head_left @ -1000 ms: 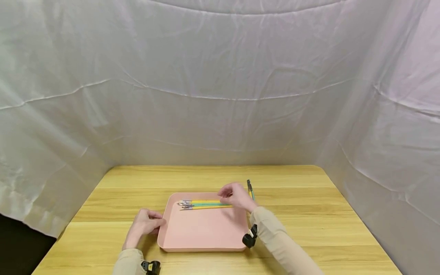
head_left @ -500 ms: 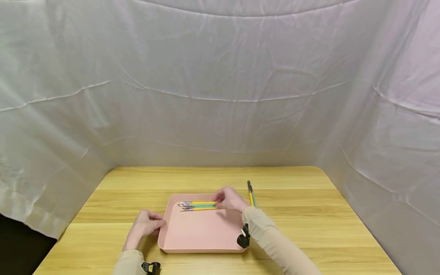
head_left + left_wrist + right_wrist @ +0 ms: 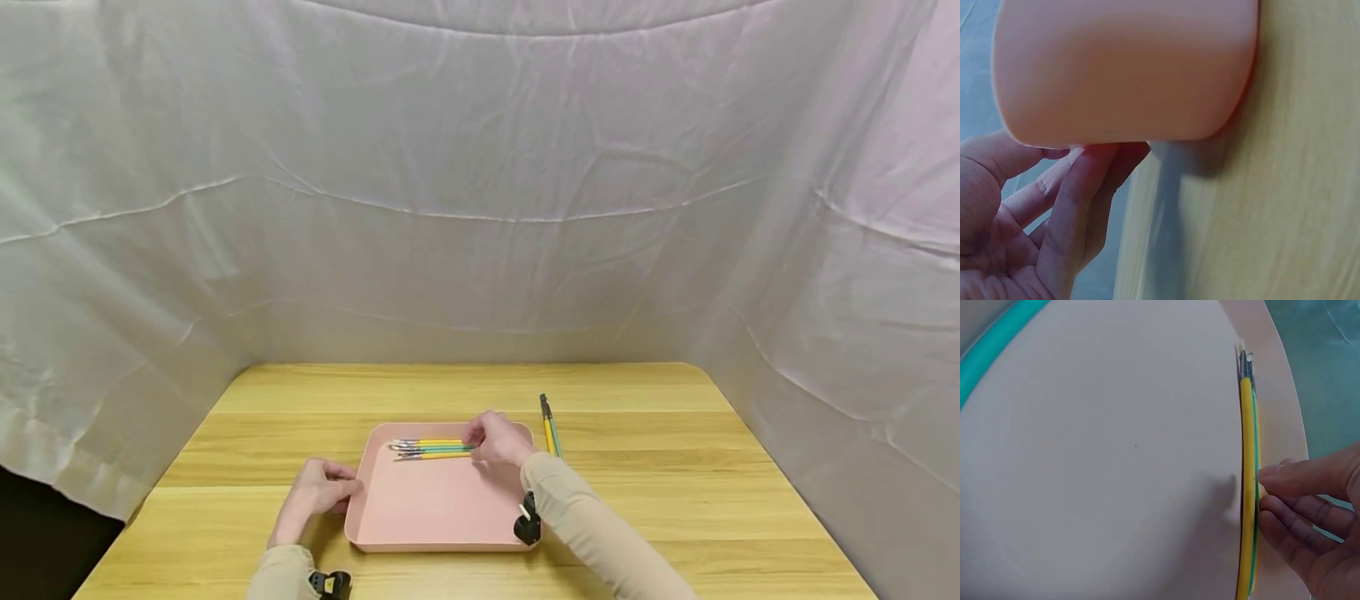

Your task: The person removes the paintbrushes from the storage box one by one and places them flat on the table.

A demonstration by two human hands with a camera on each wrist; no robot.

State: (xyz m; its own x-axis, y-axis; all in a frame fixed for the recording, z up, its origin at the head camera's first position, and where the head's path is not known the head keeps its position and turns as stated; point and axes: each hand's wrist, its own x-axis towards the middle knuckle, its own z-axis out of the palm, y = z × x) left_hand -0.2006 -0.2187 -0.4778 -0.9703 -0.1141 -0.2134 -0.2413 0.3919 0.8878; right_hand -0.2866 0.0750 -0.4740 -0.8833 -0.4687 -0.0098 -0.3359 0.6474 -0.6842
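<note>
A pink tray (image 3: 442, 508) lies on the table, its left rim pinched by my left hand (image 3: 317, 492). The left wrist view has the thumb at the rim and the fingers against the outer wall of the tray (image 3: 1129, 75). Several yellow and teal paintbrushes (image 3: 431, 450) lie side by side near the tray's far edge, bristles to the left. My right hand (image 3: 498, 439) covers their handle ends. In the right wrist view its thumb and fingertips close on a yellow handle of the paintbrushes (image 3: 1247, 456), beside a teal one.
One yellow and one teal paintbrush (image 3: 551, 427) lie on the wooden table (image 3: 690, 492) just right of the tray, dark bristles pointing away. Grey cloth (image 3: 480, 267) hangs behind and at both sides. A teal strip (image 3: 991, 347) crosses the right wrist view's corner.
My right hand has moved left and slightly lower over the paintbrush handles, uncovering more of the brushes beside the tray. The left hand keeps its hold on the rim.
</note>
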